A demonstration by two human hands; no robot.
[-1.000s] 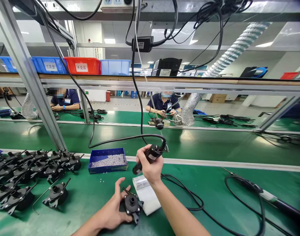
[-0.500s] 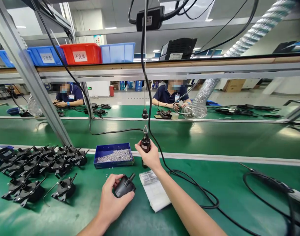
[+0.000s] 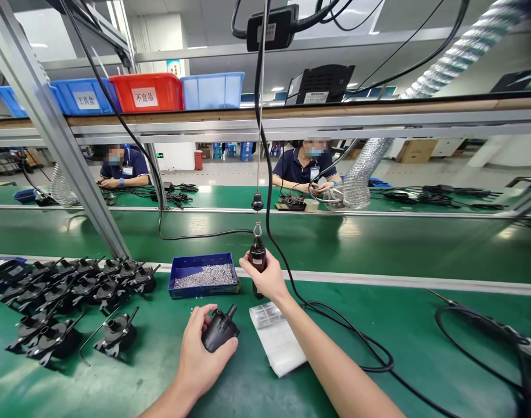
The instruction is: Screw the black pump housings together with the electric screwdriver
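A black cylindrical part (image 3: 221, 332) with a short spout sits in my left hand (image 3: 200, 354), thumb and fingers around it, above the green bench. My right hand (image 3: 268, 273) grips the black electric screwdriver (image 3: 257, 255), which hangs upright from a cable; its lower end shows beneath my hand. Just behind my left hand is a blue tray (image 3: 191, 262) of small silver screws. A folded white plastic bag (image 3: 279, 342) lies under my right forearm. Several black assemblies (image 3: 116, 332) stand in rows on the left.
A black cable (image 3: 357, 342) loops over the bench on the right, near a handheld tool (image 3: 487, 325). A metal post (image 3: 69, 151) rises at left. Bins (image 3: 147, 93) line the shelf above. Two people (image 3: 307, 168) sit across the far bench.
The view has shifted slightly, so most things appear a little further right. The part in my left hand has tilted a little. Both hands keep their holds.
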